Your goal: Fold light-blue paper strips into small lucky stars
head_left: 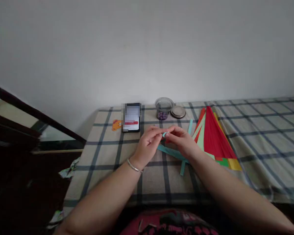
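Observation:
My left hand (151, 141) and my right hand (180, 139) meet above the middle of the table. Between their fingertips is a small folded piece of teal paper strip (164, 134), and both hands are closed on it. Most of that piece is covered by the fingers. Under and beside my right hand lie loose teal paper strips (170, 151), one of them sticking out below the wrist. Farther right, a fan of coloured paper strips (217, 137) in red, orange, pale green and yellow rests on the cloth.
A clear plastic jar (164, 106) with small purple pieces at its bottom stands near the wall, its round lid (178, 111) beside it. Left of it are a phone (132, 117) and an orange bear-shaped cutout (116, 125). The checked tablecloth (100, 176) is wrinkled at right.

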Motion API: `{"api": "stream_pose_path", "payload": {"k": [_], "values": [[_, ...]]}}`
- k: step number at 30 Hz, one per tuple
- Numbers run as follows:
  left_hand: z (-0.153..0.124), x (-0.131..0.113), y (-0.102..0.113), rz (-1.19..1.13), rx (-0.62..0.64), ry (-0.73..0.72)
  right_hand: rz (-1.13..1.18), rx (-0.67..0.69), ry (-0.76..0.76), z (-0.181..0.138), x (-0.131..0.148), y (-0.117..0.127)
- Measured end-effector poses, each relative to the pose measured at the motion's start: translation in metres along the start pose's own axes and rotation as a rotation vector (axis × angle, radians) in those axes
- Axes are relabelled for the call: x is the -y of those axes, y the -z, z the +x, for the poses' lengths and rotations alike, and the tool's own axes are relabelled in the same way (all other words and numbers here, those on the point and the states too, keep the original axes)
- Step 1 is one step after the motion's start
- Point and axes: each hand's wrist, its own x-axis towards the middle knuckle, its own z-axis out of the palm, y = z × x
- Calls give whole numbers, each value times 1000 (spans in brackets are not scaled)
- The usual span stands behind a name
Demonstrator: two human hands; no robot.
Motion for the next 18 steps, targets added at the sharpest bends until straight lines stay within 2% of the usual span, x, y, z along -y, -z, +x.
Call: {"api": "stream_pose_path", "payload": {"k": [6,13,18], "values": [[-1,-4,-1,-60,-1,1,-24,-12,34,0,1,-1],[-2,1,-4,-54,-29,106,-125,-37,130,1,-4,2],[-3,2,-4,-39,-34,86,-168,-51,153,1,-5,3]]}}
